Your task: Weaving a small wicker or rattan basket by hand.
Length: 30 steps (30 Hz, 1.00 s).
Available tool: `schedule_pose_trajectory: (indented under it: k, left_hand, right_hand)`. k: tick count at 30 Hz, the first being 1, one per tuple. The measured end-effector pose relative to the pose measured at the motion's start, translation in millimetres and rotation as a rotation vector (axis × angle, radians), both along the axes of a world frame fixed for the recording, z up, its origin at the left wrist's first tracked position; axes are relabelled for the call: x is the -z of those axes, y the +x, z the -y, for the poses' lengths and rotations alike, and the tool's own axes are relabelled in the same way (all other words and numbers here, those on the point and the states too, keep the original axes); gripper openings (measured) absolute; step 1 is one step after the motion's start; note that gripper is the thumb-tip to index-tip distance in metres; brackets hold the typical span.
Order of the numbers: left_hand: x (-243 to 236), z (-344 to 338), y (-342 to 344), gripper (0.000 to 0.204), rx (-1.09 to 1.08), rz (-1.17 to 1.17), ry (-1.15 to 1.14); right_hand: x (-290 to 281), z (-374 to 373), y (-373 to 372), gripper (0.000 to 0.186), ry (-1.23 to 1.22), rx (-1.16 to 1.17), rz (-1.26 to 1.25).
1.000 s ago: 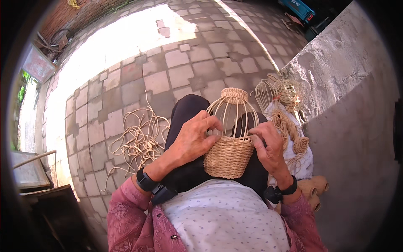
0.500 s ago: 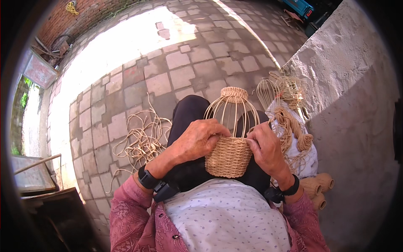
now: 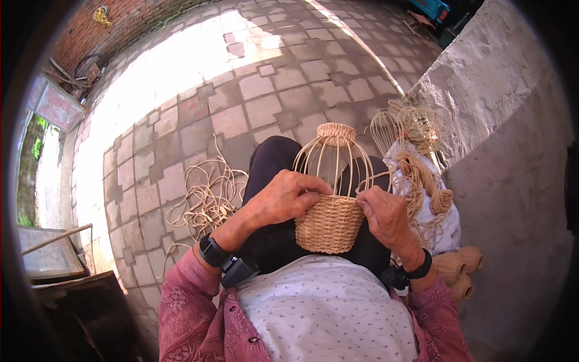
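Note:
A half-woven basket (image 3: 327, 223) of pale cord rests upright in my lap, with bare curved ribs above the weave and a short woven collar (image 3: 336, 131) on top. My left hand (image 3: 294, 196) grips the left side of the weave's upper rim, fingers bent over it. My right hand (image 3: 381, 214) pinches at the rim's right side, where a working cord (image 3: 377, 176) runs up and off to the right. Part of the rim lies hidden under my fingers. Both wrists wear black straps with small devices.
Tangled loose cord (image 3: 202, 205) lies left of my legs. On my right, wire frames (image 3: 386, 130), hanks of cord (image 3: 416, 181) on white cloth (image 3: 443, 235) and several tan cone-like pieces (image 3: 455, 271) sit by a rough wall (image 3: 506, 139). Boards (image 3: 54, 253) stand at lower left on pavers (image 3: 235, 120).
My right hand has closed further onto the rim and dropped slightly, with a cord now showing above it. My left hand has shifted slightly along the rim. The basket stays upright.

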<state>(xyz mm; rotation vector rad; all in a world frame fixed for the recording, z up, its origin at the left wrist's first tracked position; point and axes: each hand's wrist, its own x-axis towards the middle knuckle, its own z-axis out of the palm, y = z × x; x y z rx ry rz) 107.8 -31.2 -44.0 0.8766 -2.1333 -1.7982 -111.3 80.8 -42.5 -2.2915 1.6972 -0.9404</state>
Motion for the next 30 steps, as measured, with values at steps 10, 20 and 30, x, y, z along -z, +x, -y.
schedule_pose_trajectory:
  k: [10, 20, 30]
  left_hand:
    - [13, 3, 22, 0.02, -0.247, -0.263, -0.203]
    - [37, -14, 23, 0.014, -0.158, -0.178, -0.55]
    - [-6, -25, -9, 0.018, -0.268, -0.191, -0.627]
  right_hand:
    - [20, -5, -3, 0.005, 0.185, 0.033, 0.389]
    - [16, 2, -15, 0.006, 0.41, -0.012, 0.528]
    - [21, 5, -11, 0.005, 0.274, -0.039, 0.445]
